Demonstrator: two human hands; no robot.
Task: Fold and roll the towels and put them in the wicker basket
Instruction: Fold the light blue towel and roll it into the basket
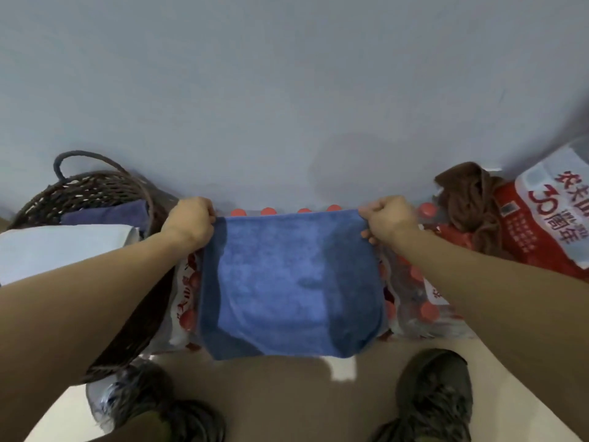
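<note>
Holding blue towel (291,282) by its far corners: left hand (188,223) and right hand (387,223) each fisted on one corner, towel hanging flat btwn them over red-capped bottle packs (414,301). Wicker basket (95,193) at far left w/ a blue towel inside. Brown towel (471,205) bunched far right.

Head-worn wide-angle view, steeply down, close over hands and feet, facing wall.
</note>
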